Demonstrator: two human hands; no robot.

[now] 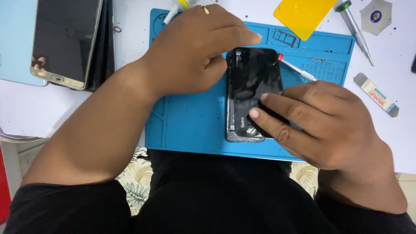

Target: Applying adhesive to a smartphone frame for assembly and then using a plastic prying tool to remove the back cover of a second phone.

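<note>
Both hands are on a black phone [251, 82] that lies back-up on a blue silicone mat [190, 121] near the front edge of the white worktop [130, 39]. The left hand [195, 52], wearing a ring [205, 9], curls over the phone's upper left corner, its fingers bent and its forefinger stretched along the top edge; it seems to steady the phone rather than clench it, though the thumb is hidden beneath the palm. The right hand [325, 125] presses flat on the lower right part of the glossy back, two fingertips [264, 97] lying on the glass with the fingers extended, not closed around anything. The phone's left edge looks rough and flecked, possibly with glue or cracked glass.

A thin tool with a red collar [297, 69] lies on the mat just beside the phone's upper right corner, and a small card tray [284, 37] rests in a recess above it. Beyond the mat sit a yellow plastic card [303, 15], a screwdriver with a green cap [355, 28], a round grey pick [376, 16] and a flat grey pry tool [377, 94]. To the far left, well apart, another phone with a dark screen [65, 41] rests on a pale blue case [15, 41].
</note>
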